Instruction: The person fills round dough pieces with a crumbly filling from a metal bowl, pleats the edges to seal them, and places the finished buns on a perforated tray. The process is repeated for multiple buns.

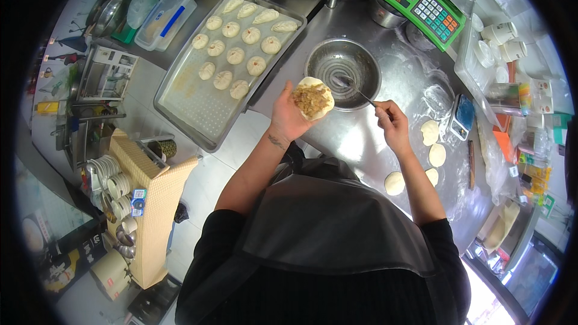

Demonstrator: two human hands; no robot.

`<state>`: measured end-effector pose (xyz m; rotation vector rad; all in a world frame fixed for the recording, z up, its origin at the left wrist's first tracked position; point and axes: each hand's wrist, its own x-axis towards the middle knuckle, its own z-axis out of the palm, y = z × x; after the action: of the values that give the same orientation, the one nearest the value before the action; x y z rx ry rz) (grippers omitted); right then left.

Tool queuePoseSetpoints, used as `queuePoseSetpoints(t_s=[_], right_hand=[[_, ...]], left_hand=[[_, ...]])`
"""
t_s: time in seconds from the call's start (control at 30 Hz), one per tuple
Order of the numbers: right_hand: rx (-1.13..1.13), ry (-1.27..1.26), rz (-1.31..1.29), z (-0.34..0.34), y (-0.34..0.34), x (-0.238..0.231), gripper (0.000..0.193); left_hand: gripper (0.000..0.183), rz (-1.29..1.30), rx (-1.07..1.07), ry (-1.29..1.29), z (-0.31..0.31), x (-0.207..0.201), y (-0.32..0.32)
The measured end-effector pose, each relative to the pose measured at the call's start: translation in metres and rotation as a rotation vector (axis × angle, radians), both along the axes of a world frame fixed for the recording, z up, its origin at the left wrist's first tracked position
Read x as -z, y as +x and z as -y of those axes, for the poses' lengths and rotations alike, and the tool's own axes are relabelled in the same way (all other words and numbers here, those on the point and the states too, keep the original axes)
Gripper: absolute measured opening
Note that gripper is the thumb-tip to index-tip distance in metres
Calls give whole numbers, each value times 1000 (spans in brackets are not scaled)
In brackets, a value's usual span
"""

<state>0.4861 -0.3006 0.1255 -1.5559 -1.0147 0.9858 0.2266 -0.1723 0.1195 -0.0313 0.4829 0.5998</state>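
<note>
On my left hand (pixel 288 114) rests a flat round dough wrapper (pixel 327 91), heaped with brown chopped filling (pixel 311 100). The palm is turned up, and the fingers are mostly hidden beneath the dough. My right hand (pixel 392 124) grips the handle of a metal spoon (pixel 361 91). The spoon's bowl end dips into a round steel bowl (pixel 314 54) just beyond the wrapper. Smears of filling coat the inside of that bowl. Below my right hand, several plain dough rounds (pixel 437 155) lie on the floured steel table (pixel 361 144).
A perforated metal tray (pixel 186 96) at the left carries several pleated buns (pixel 235 55) and elongated dumplings. Behind the bowl stands a green scale (pixel 415 6). A small scale (pixel 463 112) and a thin rolling pin (pixel 471 165) lie at the right. A lidded plastic box (pixel 166 21) sits far left.
</note>
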Motion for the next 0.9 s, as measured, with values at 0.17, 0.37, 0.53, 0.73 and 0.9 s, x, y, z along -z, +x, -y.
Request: queuePoseSetpoints(t_s=[0.17, 0.37, 0.53, 0.73, 0.9], right_hand=[[104, -113, -34, -23, -3, 41, 16], [97, 40, 760, -59, -14, 97, 12], [88, -5, 973, -70, -24, 98, 12], [11, -9, 1143, -58, -16, 81, 13], [-69, 41, 1107, -55, -21, 85, 14]], left_hand=[[70, -64, -18, 81, -2, -3, -11], [72, -147, -67, 100, 1, 4, -35], [68, -112, -97, 81, 4, 13, -56], [64, -114, -113, 75, 10, 20, -65], [63, -52, -117, 65, 15, 21, -62]])
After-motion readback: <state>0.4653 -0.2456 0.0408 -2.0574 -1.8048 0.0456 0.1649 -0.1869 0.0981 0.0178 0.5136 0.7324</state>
